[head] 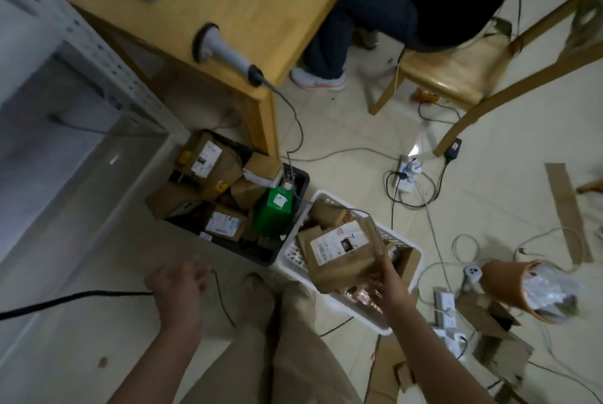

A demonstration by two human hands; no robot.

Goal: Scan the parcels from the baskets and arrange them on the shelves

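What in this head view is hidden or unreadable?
Label on the parcel: head view, too blurred to read.
Grip of the right hand on it: head view, fingers motion-blurred.
Bottom of the white basket: head view, covered by its contents.
Most of the shelves: head view, blurred, cut by left edge.

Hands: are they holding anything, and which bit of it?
The right hand grips the brown parcel by its near right corner, over the white basket. The left hand holds nothing.

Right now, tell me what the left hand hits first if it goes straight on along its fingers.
The left hand would probably meet the black basket at its near rim first, though depth is unclear.
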